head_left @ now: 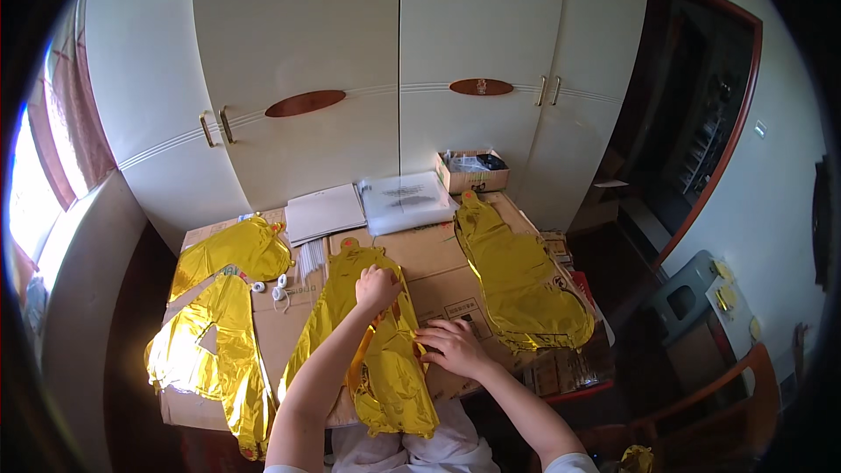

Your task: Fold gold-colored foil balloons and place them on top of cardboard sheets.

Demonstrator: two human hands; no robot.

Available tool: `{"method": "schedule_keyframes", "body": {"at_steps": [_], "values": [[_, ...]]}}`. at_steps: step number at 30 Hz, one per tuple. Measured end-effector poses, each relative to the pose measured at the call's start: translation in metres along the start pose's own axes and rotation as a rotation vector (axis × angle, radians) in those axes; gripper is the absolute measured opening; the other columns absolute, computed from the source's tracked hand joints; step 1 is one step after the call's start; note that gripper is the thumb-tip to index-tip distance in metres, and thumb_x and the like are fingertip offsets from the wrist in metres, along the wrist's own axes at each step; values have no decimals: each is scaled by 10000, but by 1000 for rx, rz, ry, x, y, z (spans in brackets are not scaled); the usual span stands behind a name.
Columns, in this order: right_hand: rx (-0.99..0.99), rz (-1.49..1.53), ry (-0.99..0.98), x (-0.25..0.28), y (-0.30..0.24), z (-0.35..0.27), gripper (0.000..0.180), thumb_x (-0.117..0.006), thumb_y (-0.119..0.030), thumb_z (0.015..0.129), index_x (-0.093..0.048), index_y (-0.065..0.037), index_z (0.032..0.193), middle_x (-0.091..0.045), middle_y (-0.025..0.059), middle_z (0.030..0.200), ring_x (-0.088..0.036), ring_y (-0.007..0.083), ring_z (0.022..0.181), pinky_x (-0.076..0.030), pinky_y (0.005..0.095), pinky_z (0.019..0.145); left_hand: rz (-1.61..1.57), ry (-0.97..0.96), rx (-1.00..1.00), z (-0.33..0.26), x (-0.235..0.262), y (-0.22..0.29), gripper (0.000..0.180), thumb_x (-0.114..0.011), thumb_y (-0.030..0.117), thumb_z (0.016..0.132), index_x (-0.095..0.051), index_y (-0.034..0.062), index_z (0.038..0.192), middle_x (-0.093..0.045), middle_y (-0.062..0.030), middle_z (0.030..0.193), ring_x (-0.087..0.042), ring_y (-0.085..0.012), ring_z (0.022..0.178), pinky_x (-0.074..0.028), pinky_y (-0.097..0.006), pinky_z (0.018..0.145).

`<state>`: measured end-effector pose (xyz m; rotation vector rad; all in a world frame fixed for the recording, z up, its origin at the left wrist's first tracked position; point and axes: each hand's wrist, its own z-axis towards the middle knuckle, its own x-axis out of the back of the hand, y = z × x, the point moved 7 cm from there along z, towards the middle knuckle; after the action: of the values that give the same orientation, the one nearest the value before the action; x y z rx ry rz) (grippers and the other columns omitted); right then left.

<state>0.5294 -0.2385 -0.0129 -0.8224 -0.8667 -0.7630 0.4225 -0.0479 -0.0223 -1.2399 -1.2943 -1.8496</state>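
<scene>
A flat gold foil balloon (392, 377) lies creased in front of me, its near end hanging over the table edge toward my lap. My left hand (378, 289) is closed on the upper part of this balloon, fingertips tucked out of sight. At the balloon's right edge, my right hand (451, 347) has its fingers bent around the foil, thumb side low. A narrow orange-gold strip (360, 355) runs down from below my left hand across the foil. Another flat gold balloon (517, 285) rests to the right, and more gold foil balloons (229, 320) lie at the left.
Cardboard (434, 267) covers the table. At the back are white sheets (324, 213), a clear plastic packet (407, 201) and a small open box (473, 177). White straws (310, 258) and small white spools (280, 289) lie left of centre. A wooden chair (745, 403) stands right.
</scene>
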Motion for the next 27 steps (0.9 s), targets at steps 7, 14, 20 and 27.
{"method": "schedule_keyframes", "body": {"at_steps": [7, 14, 20, 27], "values": [[5, -1, 24, -1, -1, -1, 413, -731, -295, 771, -644, -184, 1159, -627, -56, 1211, -509, 153, 1194, -344, 416, 970, 29, 11, -10, -4, 2, 2, 179, -678, 316, 752, -708, 155, 825, -609, -106, 985, -562, -289, 1035, -480, -416, 857], [-10, 21, 25, -5, 2, -2, 444, -729, -316, 776, -611, -184, 1183, -623, -48, 1207, -508, 154, 1203, -345, 420, 966, -11, 3, -16, -1, -4, -3, 180, -668, 314, 766, -695, 149, 835, -607, -99, 983, -567, -278, 1035, -475, -421, 855], [2, 20, 29, -6, 1, -2, 433, -720, -321, 789, -605, -171, 1179, -621, -33, 1205, -506, 155, 1207, -345, 421, 961, 10, -13, -16, -2, -3, -3, 187, -660, 315, 777, -690, 151, 862, -604, -95, 1002, -571, -275, 1032, -471, -432, 857], [-12, 20, 24, -5, 2, -2, 387, -711, -323, 802, -607, -166, 1139, -635, -28, 1147, -513, 161, 1196, -347, 421, 953, 50, -5, -8, -6, 2, 3, 184, -651, 307, 794, -682, 145, 876, -600, -93, 1008, -557, -268, 1044, -459, -427, 869]]}}
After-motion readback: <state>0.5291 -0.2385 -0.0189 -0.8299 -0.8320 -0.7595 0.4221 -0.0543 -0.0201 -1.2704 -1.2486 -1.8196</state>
